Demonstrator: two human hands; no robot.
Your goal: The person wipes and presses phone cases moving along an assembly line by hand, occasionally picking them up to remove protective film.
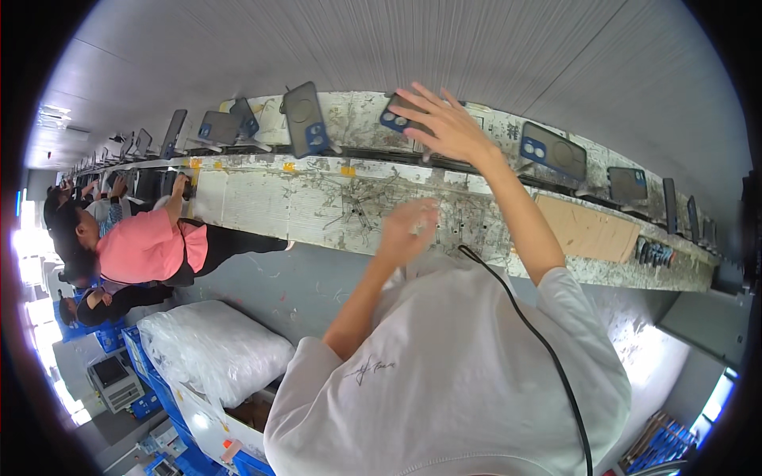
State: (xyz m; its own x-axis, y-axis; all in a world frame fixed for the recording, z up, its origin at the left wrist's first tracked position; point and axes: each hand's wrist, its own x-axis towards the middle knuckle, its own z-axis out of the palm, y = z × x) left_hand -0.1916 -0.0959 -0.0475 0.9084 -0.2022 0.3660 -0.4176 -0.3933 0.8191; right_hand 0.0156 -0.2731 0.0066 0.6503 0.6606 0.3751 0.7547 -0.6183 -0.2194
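Note:
My right hand (448, 127) reaches over the far side of the line with its fingers stretched out and apart. They lie across a dark phone case (391, 120) with blue-edged camera holes; whether they press on it I cannot tell. Lower and nearer to me, my left hand (406, 232) hovers over the work surface (305, 202), smeared by motion, its fingers unclear. To the left of the right hand stands a tilted phone case (302, 111) with a ring on its back. A similar ringed case (556, 151) leans on a holder to the right.
More cases (218, 127) stand on holders along the dark track (381, 155). A tan board (587, 228) and several small dark tools (655, 254) lie at right. A person in a pink top (151, 246) works at left, near a large plastic-wrapped bundle (214, 349). A black cable (532, 329) crosses my shirt.

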